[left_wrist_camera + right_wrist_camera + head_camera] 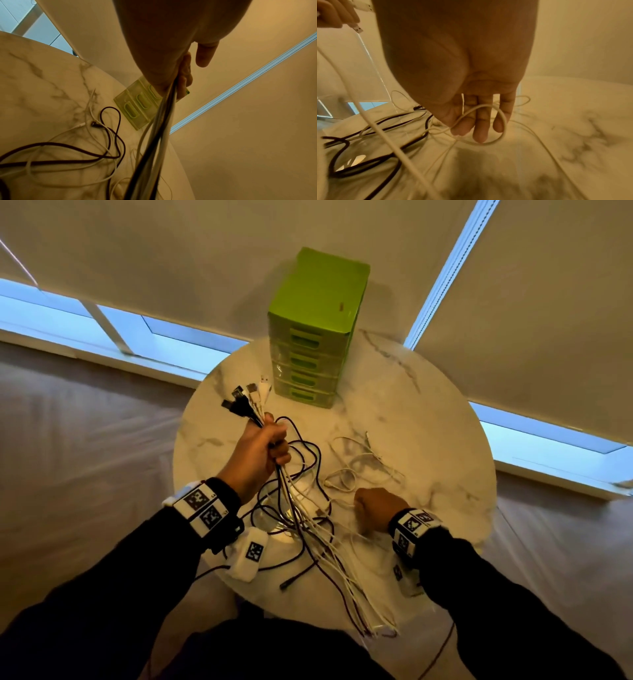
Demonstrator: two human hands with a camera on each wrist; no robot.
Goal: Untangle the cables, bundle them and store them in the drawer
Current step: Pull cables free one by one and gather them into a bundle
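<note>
A round white marble-patterned table (428, 419) carried everything. At its far edge stood a green plastic drawer unit (318, 302), a small tower with four translucent drawers (305, 361) stacked one over another, all pushed in; what they held could not be made out.

The left hand (260, 453) was raised over the left-centre of the surface, clenched in a fist round a bunch of black and white cables (298, 508). Their USB plug ends (248, 397) fanned out above the fist toward the drawer unit, and the cords dropped from under the fist in a straight sheaf, ran across the surface and hung over the near edge. In the left wrist view the same fingers (186, 70) were curled round the sheaf of cords (157, 135).

The right hand (380, 505) sat low near the near-right part of the surface. In the right wrist view its fingers (481, 121) hung loosely, only slightly bent, and a loop of thin white cable (488, 142) passed round them, touching the fingertips; whether they pinched it could not be told.

Loose black loops (294, 446) lay just right of the left fist, and a thin white cable tangle (356, 463) lay at the centre of the surface, between the drawer unit and the right hand.
</note>
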